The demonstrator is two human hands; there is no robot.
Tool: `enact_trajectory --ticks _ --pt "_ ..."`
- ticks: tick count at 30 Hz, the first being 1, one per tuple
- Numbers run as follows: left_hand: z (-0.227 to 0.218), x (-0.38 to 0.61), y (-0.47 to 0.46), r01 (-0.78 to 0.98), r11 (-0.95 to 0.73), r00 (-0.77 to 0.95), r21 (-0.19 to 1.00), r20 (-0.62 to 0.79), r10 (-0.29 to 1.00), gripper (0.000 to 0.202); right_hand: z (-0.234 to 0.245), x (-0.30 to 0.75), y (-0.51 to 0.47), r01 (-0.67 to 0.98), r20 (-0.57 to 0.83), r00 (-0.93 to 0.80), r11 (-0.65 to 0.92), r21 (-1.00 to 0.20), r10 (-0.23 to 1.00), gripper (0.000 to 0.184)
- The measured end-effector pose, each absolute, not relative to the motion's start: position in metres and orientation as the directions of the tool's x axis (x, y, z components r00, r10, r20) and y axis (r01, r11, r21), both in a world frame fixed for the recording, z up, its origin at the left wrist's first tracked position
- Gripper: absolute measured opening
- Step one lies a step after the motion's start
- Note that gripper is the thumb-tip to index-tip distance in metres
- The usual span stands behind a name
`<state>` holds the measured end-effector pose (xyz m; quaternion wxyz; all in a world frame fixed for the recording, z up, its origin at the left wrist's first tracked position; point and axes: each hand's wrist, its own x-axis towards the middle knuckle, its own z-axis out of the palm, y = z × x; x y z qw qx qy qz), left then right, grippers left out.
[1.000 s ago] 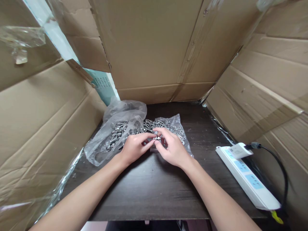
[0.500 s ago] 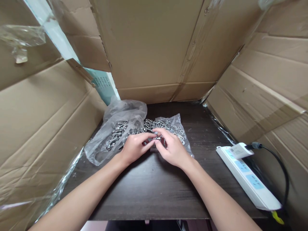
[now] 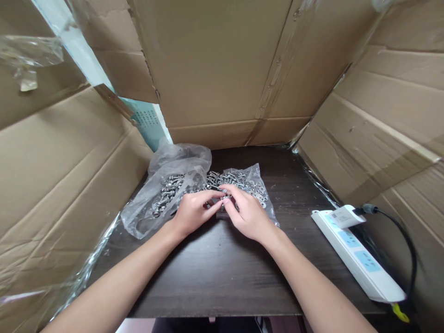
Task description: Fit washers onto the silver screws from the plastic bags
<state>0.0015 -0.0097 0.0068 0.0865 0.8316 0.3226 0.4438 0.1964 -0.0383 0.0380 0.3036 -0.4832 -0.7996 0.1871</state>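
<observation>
My left hand (image 3: 194, 210) and my right hand (image 3: 244, 212) meet at the middle of a dark wooden table (image 3: 222, 273). Their fingertips pinch a small metal bolt (image 3: 225, 198) between them. Just behind the hands lie two clear plastic bags. The left bag (image 3: 166, 194) holds several assembled bolts. The right bag (image 3: 251, 182) holds loose bolts and washers. A small dark object with a red part lies under the hands, mostly hidden.
Cardboard walls (image 3: 222, 69) close in the table at the back, left (image 3: 58, 175) and right (image 3: 378, 120). A white power strip (image 3: 357, 254) with a black cable (image 3: 405, 245) lies at the right edge. Clear film hangs along the left wall.
The fingertips have shifted slightly around the bolt, with the hands drawn a little closer together. Nothing else has moved.
</observation>
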Motion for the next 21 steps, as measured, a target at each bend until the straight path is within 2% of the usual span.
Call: enact_trajectory --ticks 21 --pt "0.0076 0.0004 -0.009 0.419 -0.813 0.444 0.405 0.689 0.572 0.011 0.0324 0.1993 -0.036 0.592 0.331 -0.406 0.521 -0.615 0.852 0.039"
